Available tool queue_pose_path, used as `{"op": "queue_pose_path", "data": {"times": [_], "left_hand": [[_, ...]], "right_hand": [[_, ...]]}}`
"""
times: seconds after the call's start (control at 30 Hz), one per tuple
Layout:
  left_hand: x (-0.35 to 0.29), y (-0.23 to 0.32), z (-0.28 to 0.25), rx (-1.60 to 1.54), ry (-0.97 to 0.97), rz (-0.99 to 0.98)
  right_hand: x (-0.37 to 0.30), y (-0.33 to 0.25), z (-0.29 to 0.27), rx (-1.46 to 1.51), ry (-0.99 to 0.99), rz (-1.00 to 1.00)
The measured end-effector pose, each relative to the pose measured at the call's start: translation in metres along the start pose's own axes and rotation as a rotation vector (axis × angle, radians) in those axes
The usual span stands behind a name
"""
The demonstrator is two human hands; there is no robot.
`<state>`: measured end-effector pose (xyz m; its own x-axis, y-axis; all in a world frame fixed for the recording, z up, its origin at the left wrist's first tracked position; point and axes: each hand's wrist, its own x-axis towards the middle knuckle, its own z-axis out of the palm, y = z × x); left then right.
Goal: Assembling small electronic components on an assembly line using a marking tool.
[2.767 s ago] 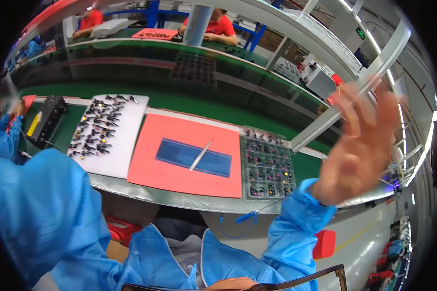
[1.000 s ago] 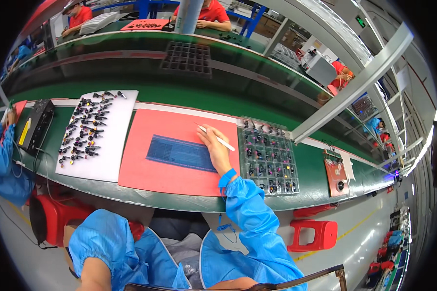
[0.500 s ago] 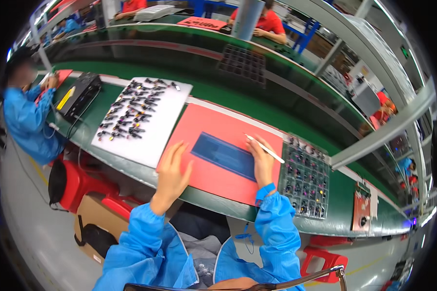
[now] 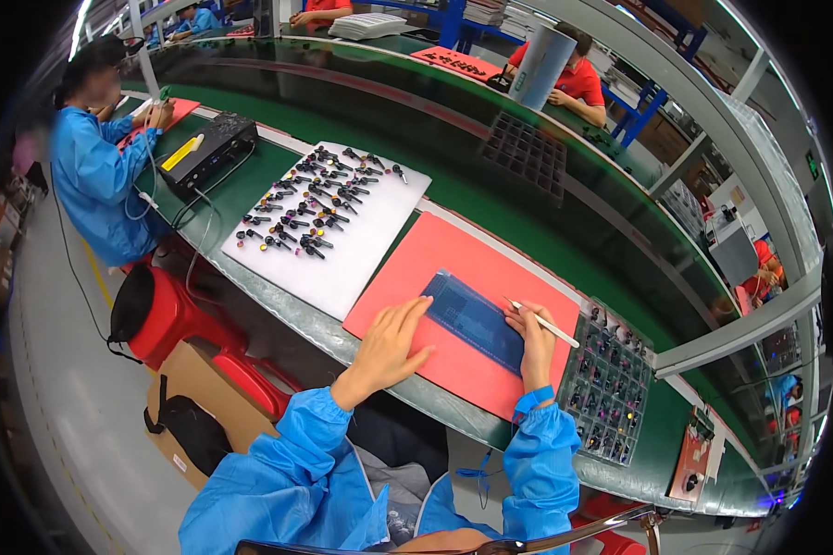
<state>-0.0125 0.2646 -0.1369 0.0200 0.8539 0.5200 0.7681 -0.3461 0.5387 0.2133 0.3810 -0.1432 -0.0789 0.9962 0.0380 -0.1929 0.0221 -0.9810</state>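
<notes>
My right hand (image 4: 536, 350) is closed round a slim white pen-like tool (image 4: 557, 333) with a thin dark tip, held over the right part of a translucent blue rectangular sheet (image 4: 472, 319). My left hand (image 4: 386, 350) has its fingers stretched out and holds nothing. Its fingertips reach the left end of the blue sheet and seem to touch it. Under the sheet lies a red-pink mat (image 4: 407, 264) on the green bench. Whether any small part lies on the blue sheet cannot be made out.
A white foam board (image 4: 379, 213) to the left carries several rows of black earbud-like parts. Right of the mat stands a clear compartment tray (image 4: 611, 384) of similar parts. A black box device (image 4: 208, 153) and a co-worker in blue (image 4: 102, 185) are farther left. A grey metal post (image 4: 740, 319) slants across the right.
The view has turned, so the bench sits farther right and lower in it. My left hand has come to the blue sheet's left end. The right hand still holds the white tool.
</notes>
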Motion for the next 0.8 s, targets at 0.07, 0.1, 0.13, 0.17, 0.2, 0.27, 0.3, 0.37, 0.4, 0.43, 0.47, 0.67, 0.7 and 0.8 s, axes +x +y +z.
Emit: {"op": "queue_pose_path", "data": {"times": [0.07, 0.1, 0.13, 0.17, 0.2, 0.27, 0.3, 0.37, 0.4, 0.43, 0.47, 0.67, 0.7, 0.8], "left_hand": [[-0.001, 0.0, -0.001, -0.014, -0.004, 0.027], [-0.003, -0.001, 0.0, -0.037, 0.002, -0.006], [-0.004, -0.002, 0.001, -0.061, 0.008, -0.038], [-0.003, -0.002, 0.003, -0.059, 0.005, -0.041], [-0.002, -0.003, 0.005, -0.083, 0.087, -0.11], [0.002, -0.005, 0.009, -0.115, 0.162, -0.178], [0.006, -0.007, 0.01, -0.069, 0.192, -0.209], [0.011, -0.01, 0.016, -0.034, 0.207, -0.236], [0.013, -0.01, 0.019, -0.006, 0.215, -0.26], [0.016, -0.011, 0.021, 0.025, 0.226, -0.283], [0.018, -0.013, 0.024, 0.019, 0.246, -0.309], [0.024, -0.019, 0.028, 0.012, 0.239, -0.34], [0.024, -0.02, 0.028, 0.022, 0.232, -0.338], [0.02, -0.023, 0.025, -0.036, 0.23, -0.326]], "right_hand": [[-0.002, -0.002, 0.003, -0.029, 0.005, -0.037], [-0.003, -0.003, 0.004, -0.027, 0.001, -0.034], [-0.003, -0.006, 0.006, -0.04, -0.006, -0.024], [-0.003, -0.007, 0.007, -0.053, -0.013, -0.013], [-0.003, -0.008, 0.009, -0.051, -0.013, -0.009], [-0.002, -0.01, 0.007, -0.099, -0.017, 0.012], [-0.001, -0.01, 0.007, -0.1, -0.011, 0.016], [0.001, -0.007, 0.004, -0.109, -0.031, 0.003], [0.001, -0.006, 0.003, -0.113, -0.017, 0.007], [0.002, -0.006, 0.004, -0.104, -0.023, 0.014], [0.002, -0.006, 0.004, -0.095, -0.028, 0.02], [0.002, -0.005, 0.007, -0.094, -0.017, 0.017], [0.002, -0.005, 0.006, -0.094, -0.015, 0.018], [0.002, -0.007, 0.005, -0.112, -0.03, 0.001]]}}
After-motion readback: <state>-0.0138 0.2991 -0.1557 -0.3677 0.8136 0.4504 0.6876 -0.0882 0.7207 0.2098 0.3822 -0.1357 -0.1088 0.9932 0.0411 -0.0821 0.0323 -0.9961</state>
